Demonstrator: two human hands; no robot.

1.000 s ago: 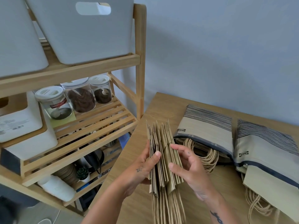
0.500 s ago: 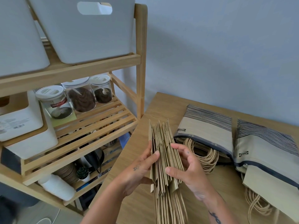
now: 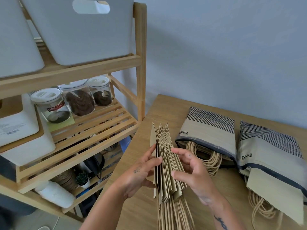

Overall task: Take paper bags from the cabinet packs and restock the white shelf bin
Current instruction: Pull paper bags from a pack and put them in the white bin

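A stack of folded brown paper bags [image 3: 166, 163] stands on edge above the wooden cabinet top [image 3: 142, 205], held between both hands. My left hand [image 3: 137, 176] presses its left face, thumb on the front edge. My right hand [image 3: 194, 170] grips the right side, fingers curled on the edges. Twisted paper handles hang below the stack. Two striped packs [image 3: 211, 130] [image 3: 269, 150] lie on the cabinet top to the right, paper handles spilling from their open ends. A white bin [image 3: 79, 34] with a handle cut-out sits on the top shelf at upper left.
A wooden slatted shelf unit [image 3: 139, 63] stands left of the cabinet. A second white bin [image 3: 15, 44] sits at far left. Three lidded jars [image 3: 78, 100] and white boxes [image 3: 25, 141] fill the middle shelf. The lower shelf holds a small plant [image 3: 82, 179] and clutter.
The fanned bags have been squeezed closer into a tighter stack. Both hands shifted slightly along its sides, and the stack sits a little to the right.
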